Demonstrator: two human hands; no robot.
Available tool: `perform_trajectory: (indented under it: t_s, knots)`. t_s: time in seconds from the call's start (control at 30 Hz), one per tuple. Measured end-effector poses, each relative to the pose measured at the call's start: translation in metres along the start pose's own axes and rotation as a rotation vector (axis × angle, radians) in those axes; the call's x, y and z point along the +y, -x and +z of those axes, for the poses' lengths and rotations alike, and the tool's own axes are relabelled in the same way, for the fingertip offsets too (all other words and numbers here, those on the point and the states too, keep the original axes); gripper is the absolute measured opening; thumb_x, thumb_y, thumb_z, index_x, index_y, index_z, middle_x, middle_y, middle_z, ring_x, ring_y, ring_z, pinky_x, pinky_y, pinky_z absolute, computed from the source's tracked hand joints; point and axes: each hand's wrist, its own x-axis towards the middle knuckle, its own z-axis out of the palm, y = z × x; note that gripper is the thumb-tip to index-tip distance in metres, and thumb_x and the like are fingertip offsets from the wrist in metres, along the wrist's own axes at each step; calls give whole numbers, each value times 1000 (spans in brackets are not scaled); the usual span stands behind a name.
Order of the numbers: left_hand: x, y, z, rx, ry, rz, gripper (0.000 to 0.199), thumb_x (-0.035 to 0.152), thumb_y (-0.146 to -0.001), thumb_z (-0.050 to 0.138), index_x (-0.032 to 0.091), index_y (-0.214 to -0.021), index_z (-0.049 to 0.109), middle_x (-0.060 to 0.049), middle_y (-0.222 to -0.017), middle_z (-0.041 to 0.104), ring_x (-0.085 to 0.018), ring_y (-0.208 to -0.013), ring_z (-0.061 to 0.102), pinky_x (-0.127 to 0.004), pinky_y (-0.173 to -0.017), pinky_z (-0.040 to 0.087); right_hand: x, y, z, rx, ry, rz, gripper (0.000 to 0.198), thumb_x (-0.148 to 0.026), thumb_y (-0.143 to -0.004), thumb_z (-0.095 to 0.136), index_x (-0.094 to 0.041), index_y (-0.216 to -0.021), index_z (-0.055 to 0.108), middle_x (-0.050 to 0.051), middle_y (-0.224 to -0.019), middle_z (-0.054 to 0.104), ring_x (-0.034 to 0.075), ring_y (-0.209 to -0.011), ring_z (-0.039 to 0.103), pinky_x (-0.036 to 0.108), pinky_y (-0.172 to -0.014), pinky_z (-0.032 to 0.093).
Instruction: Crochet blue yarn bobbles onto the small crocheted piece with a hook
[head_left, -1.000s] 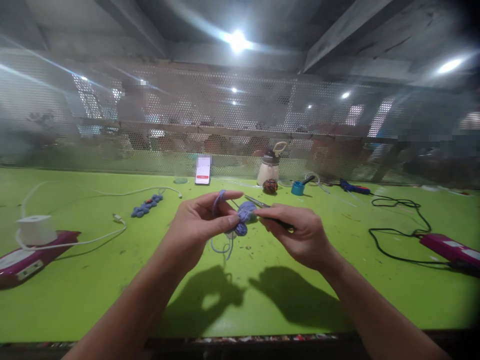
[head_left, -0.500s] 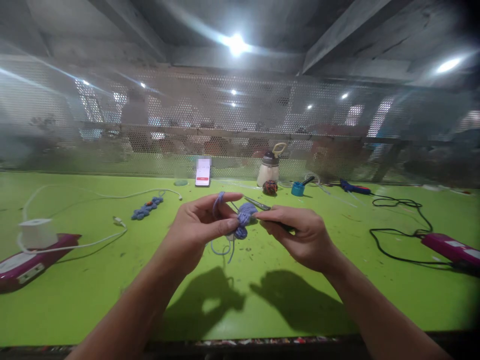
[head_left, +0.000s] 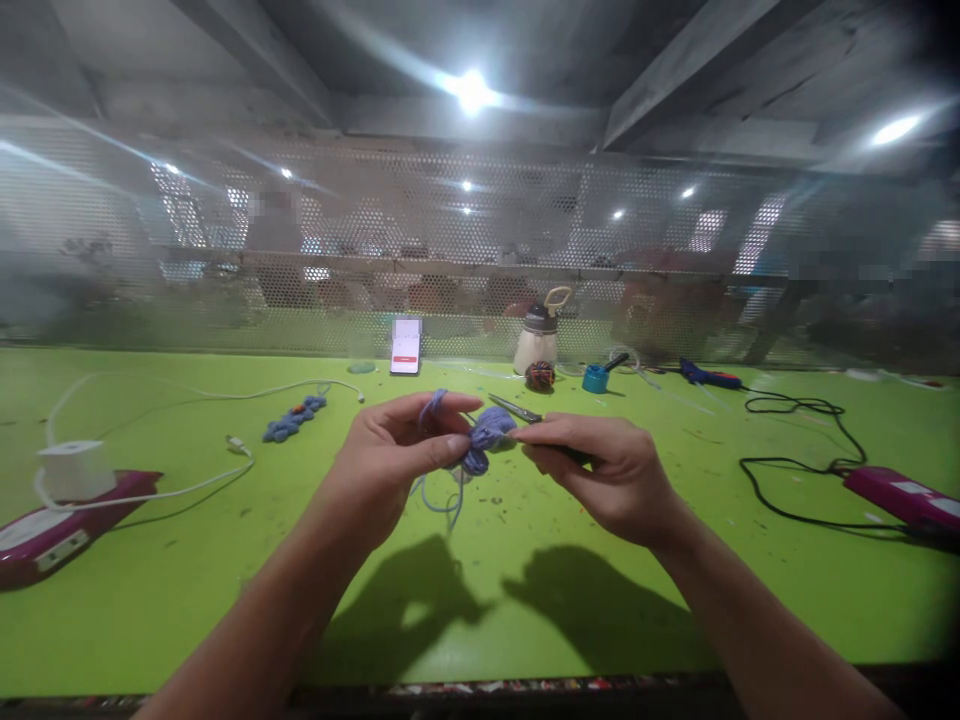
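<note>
Periwinkle-blue crochet work (head_left: 491,428) with puffy petals hangs in the air between my hands. My left hand (head_left: 394,440) pinches its left side between thumb and fingers. A strand of the same yarn (head_left: 433,403) loops round my left index finger, and loose yarn dangles below the work. My right hand (head_left: 600,455) is closed on small scissors (head_left: 517,409), their silver blades pointing left above the work and a dark handle partly hidden in the palm. Its thumb and index fingertip meet at the work's right edge; a thin tool there is too small to make out.
A finished blue crocheted strip (head_left: 295,418) lies left, near a white cable and charger (head_left: 75,468) on a power strip. Behind stand a phone (head_left: 406,346), a bottle (head_left: 535,345), a dark yarn ball (head_left: 540,376) and a blue pot (head_left: 595,378). A glue gun (head_left: 709,376) lies right.
The crochet work has tilted and shifted slightly left, and the dangling yarn swings left with it. My left index finger has bent a little. My right hand stays almost in place, gripping the scissors.
</note>
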Motion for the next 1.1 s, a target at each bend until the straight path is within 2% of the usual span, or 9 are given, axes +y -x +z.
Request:
perform_trajectory:
  t_s: [0.23, 0.4, 0.5, 0.57, 0.63, 0.7, 0.87, 0.97, 1.1]
  knots:
    - [-2, -1, 1, 3, 6, -21, 17, 11, -61, 82, 19, -75, 77, 0, -68, 71, -10, -63, 62, -21, -62, 50, 1, 3, 2, 6, -136, 115, 17, -8, -83, 65, -15, -94, 76, 2, -71, 70, 9, -59, 57, 21, -52, 44]
    - [-7, -4, 3, 7, 41, -34, 16, 12, -58, 83, 14, -62, 67, 1, -65, 65, -9, -61, 58, -22, -60, 47, 6, 7, 7, -26, -479, 336, 16, -14, -84, 67, -20, -96, 76, -3, -60, 58, 5, -47, 43, 18, -41, 33]
    - [-8, -5, 4, -6, 29, -55, 26, 13, -59, 84, 15, -80, 69, 0, -67, 66, -11, -61, 59, -23, -59, 47, 11, 8, 13, -43, -697, 464, 14, -19, -85, 68, -22, -96, 76, -6, -53, 52, 3, -41, 37, 17, -37, 27]
    - [-8, -4, 5, -20, 9, -58, 48, 13, -61, 84, 17, -105, 66, 0, -68, 67, -13, -63, 61, -25, -62, 48, 12, 8, 15, -45, -762, 508, 12, -20, -86, 68, -22, -95, 75, -6, -52, 51, 3, -40, 36, 17, -37, 25]
    - [-7, -3, 5, -34, -22, -43, 73, 12, -63, 84, 18, -129, 54, 1, -68, 68, -14, -64, 63, -27, -64, 50, 12, 7, 15, -47, -775, 539, 12, -21, -86, 68, -21, -95, 75, -6, -53, 51, 3, -40, 37, 17, -37, 25]
    - [-6, -2, 5, -42, -61, -26, 90, 11, -65, 83, 20, -143, 39, 1, -67, 68, -15, -63, 63, -28, -65, 50, 9, 6, 14, -63, -749, 574, 16, -21, -87, 67, -21, -101, 74, -6, -54, 51, 3, -40, 36, 17, -37, 24]
    - [-7, -1, 10, -33, -148, 25, 105, 12, -68, 81, 23, -153, 19, 1, -67, 68, -16, -65, 64, -30, -70, 53, 3, 3, 12, -132, -668, 599, 39, -20, -90, 61, -23, -129, 62, -8, -54, 46, 4, -41, 33, 18, -38, 24]
    - [-7, 1, 12, -51, -214, 59, 107, 12, -71, 79, 27, -154, 15, 0, -71, 69, -18, -72, 67, -32, -76, 53, 4, 2, 11, -131, -670, 605, 36, -20, -90, 60, -20, -126, 65, -9, -50, 39, 4, -41, 30, 19, -39, 22]
    - [-7, 2, 12, -49, -213, 81, 105, 11, -71, 78, 30, -154, 17, -1, -79, 70, -19, -78, 67, -34, -80, 53, 7, 2, 9, -67, -730, 681, 33, -20, -86, 64, -18, -118, 70, -8, -50, 40, 4, -41, 28, 20, -38, 19]
